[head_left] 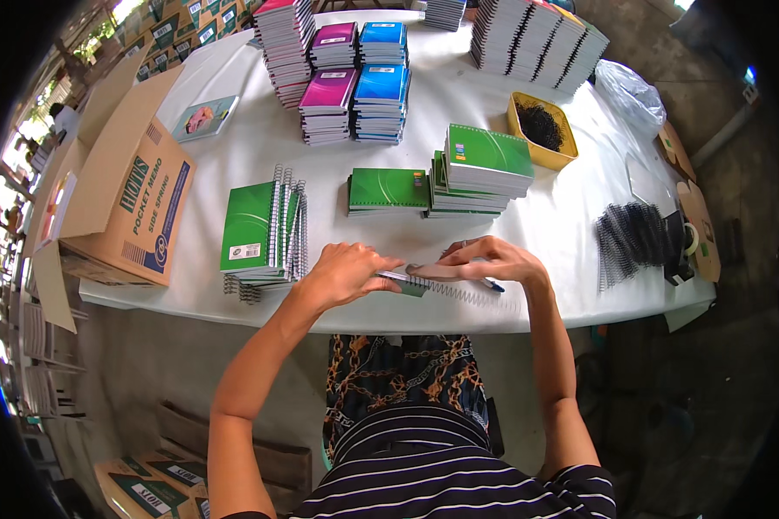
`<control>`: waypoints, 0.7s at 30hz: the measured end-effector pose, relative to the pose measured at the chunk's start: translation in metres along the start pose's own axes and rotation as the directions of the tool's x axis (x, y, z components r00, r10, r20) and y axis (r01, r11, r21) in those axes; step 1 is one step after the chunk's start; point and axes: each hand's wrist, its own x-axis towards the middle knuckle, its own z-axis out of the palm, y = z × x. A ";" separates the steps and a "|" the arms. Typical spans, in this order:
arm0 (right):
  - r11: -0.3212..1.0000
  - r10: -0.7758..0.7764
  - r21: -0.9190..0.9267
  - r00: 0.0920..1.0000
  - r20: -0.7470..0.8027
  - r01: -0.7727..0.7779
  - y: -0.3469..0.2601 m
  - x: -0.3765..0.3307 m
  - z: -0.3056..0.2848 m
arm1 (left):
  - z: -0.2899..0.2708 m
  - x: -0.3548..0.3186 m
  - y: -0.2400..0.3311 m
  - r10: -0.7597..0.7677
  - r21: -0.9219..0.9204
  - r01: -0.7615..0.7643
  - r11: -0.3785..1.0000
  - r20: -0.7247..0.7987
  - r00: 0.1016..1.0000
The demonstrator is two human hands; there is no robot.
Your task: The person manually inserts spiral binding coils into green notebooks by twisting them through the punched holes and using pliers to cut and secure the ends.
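Observation:
At the table's front edge, my left hand (348,273) pinches a small green notebook (409,288) between thumb and fingers. A thin spiral wire coil (474,297) runs along the notebook's edge and sticks out well past it to the right. My right hand (490,259) has its fingers closed at the coil where it meets the notebook; the fingers hide part of that spot. A blue pen (493,285) lies just under the right hand. Left of my left hand is a pile of green notebooks (249,227) with spiral wires in their edges, some coil ends protruding.
Beyond my hands lie more green notebooks (388,189) and a taller green stack (486,156). Purple stacks (329,88) and blue stacks (381,84) stand farther back. A yellow tray (566,156) holds black pieces. Black coils (627,242) lie right; an open cardboard box (138,203) stands left.

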 end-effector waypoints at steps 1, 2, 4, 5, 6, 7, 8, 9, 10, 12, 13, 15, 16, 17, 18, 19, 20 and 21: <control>0.999 0.021 -0.032 1.000 0.010 -0.020 -0.001 0.002 0.002 | 0.001 -0.001 0.000 0.002 0.007 -0.001 1.000 -0.008 1.000; 0.997 0.041 -0.064 0.999 0.020 -0.040 -0.002 0.005 0.005 | 0.002 -0.002 0.001 0.003 0.015 -0.002 1.000 -0.016 1.000; 0.988 0.079 -0.134 0.996 0.033 -0.074 -0.005 0.011 0.009 | -0.002 0.001 0.003 -0.033 0.012 0.032 0.999 0.053 0.998; 0.993 0.081 -0.084 0.997 0.020 -0.079 -0.005 0.014 0.007 | -0.007 0.003 0.004 -0.048 0.014 0.047 0.999 0.085 0.995; 0.999 -0.015 0.052 1.000 0.009 0.014 -0.005 0.011 0.004 | -0.011 0.003 0.004 -0.064 0.038 0.061 0.997 0.072 0.995; 0.977 -0.105 0.187 0.994 -0.010 0.105 -0.004 0.004 -0.002 | -0.014 0.003 0.005 -0.081 0.057 0.078 0.995 0.059 0.995; 0.929 -0.191 0.316 0.981 -0.040 0.194 -0.003 0.000 -0.004 | -0.016 0.003 0.005 -0.099 0.076 0.095 0.993 0.046 0.994; 0.960 -0.189 0.208 0.982 -0.014 0.188 0.001 0.003 -0.002 | -0.011 0.003 0.002 -0.074 0.058 0.074 0.996 -0.006 0.997; 0.991 -0.092 0.094 0.996 -0.008 0.092 -0.003 0.008 0.000 | -0.006 0.003 -0.002 -0.052 0.048 0.054 0.997 -0.054 0.997; 0.985 0.103 -0.135 0.994 -0.032 -0.106 -0.014 0.018 0.003 | 0.002 -0.001 -0.009 -0.035 0.038 0.039 0.999 -0.096 0.995; 0.998 0.051 -0.034 0.998 -0.049 -0.053 -0.008 0.015 -0.001 | 0.005 0.001 -0.010 -0.034 0.028 0.037 0.999 -0.096 0.995; 0.958 -0.105 0.252 0.984 -0.146 0.140 0.019 0.000 -0.003 | 0.011 0.002 -0.011 -0.028 0.006 0.028 1.000 -0.093 0.995; 0.888 -0.170 0.391 0.963 -0.211 0.242 0.014 -0.003 0.002 | 0.013 0.000 -0.011 -0.023 -0.002 0.023 1.000 -0.077 0.997; 0.989 -0.022 0.139 0.976 -0.216 0.053 0.001 -0.009 0.000 | 0.015 -0.003 -0.010 -0.017 -0.010 0.017 1.000 -0.061 0.998; 0.996 -0.015 0.078 0.981 -0.195 0.031 0.004 -0.003 0.001 | 0.017 -0.007 -0.008 -0.059 -0.017 0.059 0.998 -0.017 0.998; 1.000 -0.002 0.012 0.984 -0.180 0.004 0.007 0.002 -0.001 | 0.017 -0.008 -0.003 -0.092 -0.025 0.092 0.995 0.024 0.996; 0.998 0.014 -0.055 0.986 -0.166 -0.023 0.009 0.005 -0.001 | 0.017 -0.007 0.000 -0.123 -0.032 0.125 0.992 0.065 0.990; 0.987 0.034 -0.141 0.960 -0.278 -0.076 0.011 0.003 0.001 | 0.019 -0.006 -0.002 -0.084 -0.107 0.084 0.991 0.009 0.996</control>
